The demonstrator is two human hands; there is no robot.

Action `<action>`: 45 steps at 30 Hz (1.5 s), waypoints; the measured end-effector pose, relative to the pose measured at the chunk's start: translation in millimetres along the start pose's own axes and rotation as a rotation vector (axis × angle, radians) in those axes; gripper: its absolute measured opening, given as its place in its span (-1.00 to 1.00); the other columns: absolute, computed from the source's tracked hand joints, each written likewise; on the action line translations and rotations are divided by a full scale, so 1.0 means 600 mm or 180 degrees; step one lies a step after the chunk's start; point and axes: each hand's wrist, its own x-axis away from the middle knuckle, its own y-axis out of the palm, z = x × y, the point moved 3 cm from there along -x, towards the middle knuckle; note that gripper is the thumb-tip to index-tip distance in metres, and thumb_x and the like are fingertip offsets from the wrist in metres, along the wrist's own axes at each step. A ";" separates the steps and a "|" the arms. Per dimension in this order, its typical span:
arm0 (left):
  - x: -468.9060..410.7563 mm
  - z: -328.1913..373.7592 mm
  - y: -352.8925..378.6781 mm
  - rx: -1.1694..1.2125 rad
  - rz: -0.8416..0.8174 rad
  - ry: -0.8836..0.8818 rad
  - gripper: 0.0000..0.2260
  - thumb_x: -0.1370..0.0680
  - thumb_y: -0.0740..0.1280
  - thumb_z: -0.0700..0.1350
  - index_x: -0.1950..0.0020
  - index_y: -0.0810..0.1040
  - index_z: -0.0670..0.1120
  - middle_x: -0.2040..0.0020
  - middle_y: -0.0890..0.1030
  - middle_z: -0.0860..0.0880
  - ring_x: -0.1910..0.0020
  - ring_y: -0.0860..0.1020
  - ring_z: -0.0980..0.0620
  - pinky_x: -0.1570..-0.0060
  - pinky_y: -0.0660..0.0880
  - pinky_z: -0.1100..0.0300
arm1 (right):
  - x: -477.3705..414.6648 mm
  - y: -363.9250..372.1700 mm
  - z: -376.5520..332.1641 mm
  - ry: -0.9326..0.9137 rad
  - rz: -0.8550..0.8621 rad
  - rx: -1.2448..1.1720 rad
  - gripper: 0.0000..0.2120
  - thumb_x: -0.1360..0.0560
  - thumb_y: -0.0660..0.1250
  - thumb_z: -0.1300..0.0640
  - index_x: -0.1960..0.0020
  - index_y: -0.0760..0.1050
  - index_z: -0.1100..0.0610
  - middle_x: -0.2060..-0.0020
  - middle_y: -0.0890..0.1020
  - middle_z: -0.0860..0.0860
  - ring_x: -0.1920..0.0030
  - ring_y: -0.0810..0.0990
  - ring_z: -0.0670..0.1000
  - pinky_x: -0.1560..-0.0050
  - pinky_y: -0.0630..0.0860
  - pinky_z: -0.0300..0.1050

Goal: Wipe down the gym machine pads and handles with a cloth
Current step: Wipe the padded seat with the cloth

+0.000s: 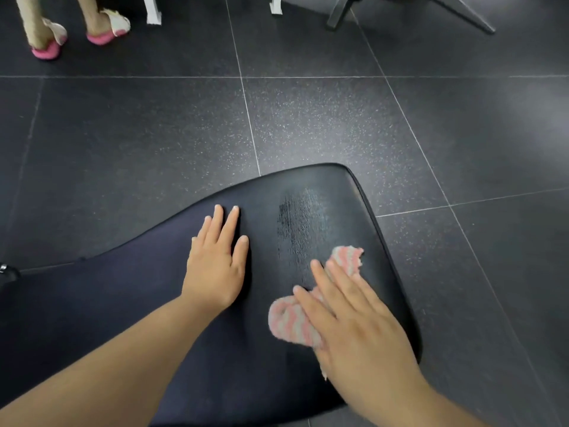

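On the black pad (323, 186), right hand (354, 315) pressing cloth (289, 325); left hand (215, 260) flat

pink-and-grey striped cloth (291, 322) lies crumpled on the black pad (323, 192).

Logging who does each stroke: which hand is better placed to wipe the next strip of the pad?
Right. The right hand lies flat on the striped cloth, pressing it to the pad right by the damp streak. The left hand rests bare on the pad, with no cloth.
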 end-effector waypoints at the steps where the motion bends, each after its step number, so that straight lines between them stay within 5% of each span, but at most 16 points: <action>1: 0.000 -0.001 -0.001 -0.0042 -0.0018 0.0004 -0.52 -0.68 0.01 0.06 -0.61 0.00 0.13 -0.62 -0.09 0.10 -0.60 -0.11 0.01 -0.55 -0.10 -0.01 | -0.023 -0.003 0.010 -0.0059 -0.0008 0.0047 -0.46 -0.43 0.14 0.03 -0.35 0.56 0.08 -0.44 0.45 0.17 -0.47 0.38 0.18 -0.42 0.23 0.11; 4: -0.004 0.002 -0.004 -0.0147 -0.0063 0.0023 -0.51 -0.68 -0.01 0.06 -0.61 -0.03 0.13 -0.62 -0.11 0.10 -0.60 -0.12 0.02 -0.56 -0.10 0.01 | -0.149 -0.031 0.047 0.0020 0.0331 0.0251 -0.47 -0.49 0.09 -0.01 -0.38 0.52 0.11 -0.44 0.42 0.21 -0.48 0.35 0.23 -0.47 0.20 0.12; 8: 0.001 0.003 0.001 -0.0242 -0.0016 -0.0030 -0.51 -0.68 -0.05 0.08 -0.61 -0.06 0.13 -0.61 -0.13 0.12 -0.60 -0.15 0.05 -0.56 -0.12 0.02 | -0.274 -0.066 0.087 0.0841 0.0095 -0.0002 -0.51 -0.62 0.15 -0.11 -0.50 0.29 0.03 -0.60 0.10 0.15 -0.59 0.05 0.17 -0.52 0.10 0.10; 12: -0.002 -0.001 0.009 -0.0344 0.0020 -0.0035 -0.50 -0.67 -0.06 0.07 -0.61 -0.07 0.11 -0.62 -0.14 0.10 -0.60 -0.14 0.03 -0.55 -0.15 0.02 | -0.124 -0.037 0.068 0.0543 0.0401 0.0069 -0.45 -0.54 0.07 -0.01 -0.47 0.38 0.17 -0.54 0.23 0.26 -0.57 0.13 0.22 -0.55 0.12 0.15; 17: 0.000 0.002 0.010 -0.0408 0.0012 -0.0024 -0.48 -0.65 -0.13 0.12 -0.61 -0.08 0.09 -0.63 -0.12 0.05 -0.60 -0.12 -0.01 -0.54 -0.14 0.00 | 0.016 -0.025 0.051 0.0079 -0.0052 -0.0038 -0.43 -0.43 0.19 -0.01 -0.39 0.51 0.15 -0.48 0.34 0.28 -0.53 0.25 0.25 -0.45 0.22 0.18; 20: -0.007 -0.002 0.010 -0.0424 0.0090 0.0045 -0.44 -0.63 -0.21 0.22 -0.62 -0.07 0.08 -0.63 -0.10 0.03 -0.60 -0.10 -0.03 -0.55 -0.11 -0.03 | -0.096 -0.032 0.055 -0.0083 0.0124 0.0319 -0.41 -0.49 0.10 -0.07 -0.43 0.45 0.17 -0.48 0.31 0.33 -0.53 0.22 0.30 -0.53 0.05 0.15; 23: -0.003 -0.005 0.016 -0.0457 0.0100 0.0064 -0.47 -0.65 -0.16 0.18 -0.62 -0.07 0.10 -0.62 -0.10 0.06 -0.60 -0.11 0.00 -0.56 -0.11 -0.01 | -0.238 -0.047 0.057 0.0133 0.0025 0.0473 -0.41 -0.60 0.05 -0.12 -0.58 0.19 0.09 -0.59 0.06 0.25 -0.60 -0.04 0.23 -0.54 -0.21 0.08; 25: -0.006 -0.003 0.005 -0.0096 0.0074 -0.0025 -0.54 -0.70 -0.06 0.09 -0.61 -0.01 0.11 -0.62 -0.07 0.09 -0.60 -0.10 0.04 -0.55 -0.12 0.05 | -0.243 -0.037 0.059 0.0003 -0.0008 0.0489 -0.35 -0.61 0.12 -0.14 -0.61 0.07 0.07 -0.60 -0.01 0.20 -0.60 -0.12 0.20 -0.55 -0.23 0.09; 27: -0.003 0.017 -0.028 0.1045 0.0088 -0.0279 -0.57 -0.67 0.01 0.13 -0.56 0.12 0.24 -0.59 0.08 0.17 -0.58 0.04 0.15 -0.56 -0.06 0.11 | -0.169 -0.021 0.046 -0.0317 0.0026 0.0330 -0.24 -0.50 0.17 -0.14 -0.61 0.09 0.15 -0.59 0.10 0.22 -0.60 -0.03 0.19 -0.59 -0.12 0.12; 29: 0.009 0.064 -0.056 0.2078 0.0329 -0.0111 -0.61 -0.54 0.03 0.30 -0.38 0.18 0.48 -0.52 0.20 0.32 -0.51 0.17 0.28 -0.55 0.04 0.14 | -0.092 -0.014 0.032 -0.0541 -0.0147 -0.0062 -0.09 -0.39 0.20 -0.16 -0.61 0.00 0.21 -0.58 0.12 0.20 -0.61 0.00 0.13 -0.58 0.01 0.10; 32: 0.060 0.156 -0.026 0.1363 0.0193 0.1047 -0.59 -0.54 0.04 0.25 -0.40 0.16 0.45 -0.53 0.11 0.30 -0.54 0.10 0.26 -0.50 0.01 0.32 | -0.032 -0.039 0.063 -0.0461 -0.0170 -0.1065 -0.02 -0.40 0.33 -0.09 -0.62 -0.17 0.11 -0.62 0.02 0.04 -0.60 -0.06 -0.05 -0.57 -0.03 -0.15; 36: 0.157 0.158 0.077 0.0066 -0.0017 0.2249 -0.62 -0.62 0.15 -0.02 -0.44 0.44 0.02 -0.58 0.23 -0.05 -0.58 0.13 -0.09 -0.48 0.20 -0.12 | 0.041 -0.070 0.131 0.0912 0.0501 -0.2590 -0.34 -0.48 0.23 0.02 -0.52 0.11 -0.26 -0.49 0.22 -0.38 -0.48 0.13 -0.37 -0.46 0.07 -0.40; 39: 0.211 0.154 0.104 -0.0342 -0.0036 0.2731 -0.60 -0.66 0.07 -0.01 -0.49 0.34 -0.05 -0.55 0.27 -0.08 -0.56 0.20 -0.09 -0.46 0.24 -0.09 | 0.004 -0.037 0.148 0.1589 0.0306 -0.3956 -0.60 -0.65 0.19 0.05 -0.44 0.29 -0.25 -0.31 0.42 -0.43 -0.33 0.35 -0.44 -0.43 0.24 -0.30; 42: 0.141 0.207 0.096 -0.0283 0.0334 0.2266 -0.57 -0.66 0.06 -0.02 -0.50 0.34 -0.13 -0.54 0.31 -0.11 -0.53 0.23 -0.11 -0.47 0.18 -0.12 | -0.049 -0.013 0.166 0.1800 0.0058 -0.5072 -0.63 -0.72 -0.01 -0.01 -0.43 0.41 -0.03 -0.26 0.59 -0.20 -0.27 0.54 -0.24 -0.36 0.38 -0.18; 45: -0.009 0.228 0.049 0.0415 0.0811 0.0564 -0.58 -0.68 0.03 -0.03 -0.52 0.33 -0.05 -0.58 0.24 -0.03 -0.58 0.09 -0.06 -0.53 -0.02 -0.10 | -0.059 0.001 0.184 0.2069 -0.0071 -0.6065 -0.52 -0.70 -0.09 -0.10 -0.50 0.35 0.04 -0.36 0.55 0.01 -0.32 0.55 -0.02 -0.39 0.40 -0.02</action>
